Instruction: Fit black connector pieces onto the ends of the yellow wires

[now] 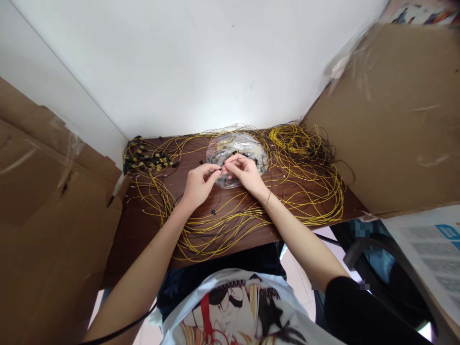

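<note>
My left hand (201, 184) is closed in a pinch on a small black piece (217, 169), its kind too small to make out. Fingertip to fingertip with it, my right hand (248, 176) pinches what looks like a thin dark wire, mostly hidden by the fingers. Both hands are raised over a clear plastic bag (235, 140) that has small black parts in it. Loops of yellow and black wires (223, 225) curve across the brown table around the hands.
A tangled heap of yellow wires (293, 139) lies at the back right. Black-and-yellow connector ends (158, 160) are bunched at the back left. Cardboard panels (53, 206) flank the brown tabletop (125, 239), and a white wall (215, 62) closes the back.
</note>
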The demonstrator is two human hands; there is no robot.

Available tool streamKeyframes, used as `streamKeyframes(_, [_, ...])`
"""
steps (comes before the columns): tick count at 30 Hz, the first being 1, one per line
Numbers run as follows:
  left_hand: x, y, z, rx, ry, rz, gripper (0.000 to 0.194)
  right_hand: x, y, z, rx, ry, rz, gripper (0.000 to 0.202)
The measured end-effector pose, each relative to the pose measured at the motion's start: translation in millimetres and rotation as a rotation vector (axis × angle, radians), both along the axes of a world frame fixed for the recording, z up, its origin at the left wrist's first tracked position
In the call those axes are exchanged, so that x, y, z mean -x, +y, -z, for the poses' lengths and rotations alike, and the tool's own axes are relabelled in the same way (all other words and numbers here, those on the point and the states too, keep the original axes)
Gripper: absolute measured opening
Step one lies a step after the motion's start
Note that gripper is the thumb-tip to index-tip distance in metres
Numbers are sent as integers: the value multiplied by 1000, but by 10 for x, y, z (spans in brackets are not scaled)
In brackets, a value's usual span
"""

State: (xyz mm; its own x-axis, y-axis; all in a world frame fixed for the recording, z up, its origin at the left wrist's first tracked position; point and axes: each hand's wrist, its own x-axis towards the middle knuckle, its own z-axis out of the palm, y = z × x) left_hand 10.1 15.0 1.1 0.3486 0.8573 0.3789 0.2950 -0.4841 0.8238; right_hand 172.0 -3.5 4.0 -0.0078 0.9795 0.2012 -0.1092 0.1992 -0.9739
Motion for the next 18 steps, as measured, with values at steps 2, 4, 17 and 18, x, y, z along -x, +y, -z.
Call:
streamKeyframes(2, [-2, -3, -3, -1, 11, -5, 20, 1, 12, 12, 8, 31, 16, 37])
streamKeyframes(4, [-2, -5, -5, 0, 19, -2, 20, 3, 12, 7, 2, 36, 27, 37])
streamKeyframes(17, [-1, -12, -16, -5, 22, -3, 19, 3, 10, 21, 17, 41, 26, 38])
streamKeyframes(18, [-2, -15, -17, -8, 23, 1, 19, 4, 10, 20, 17, 52, 32, 38])
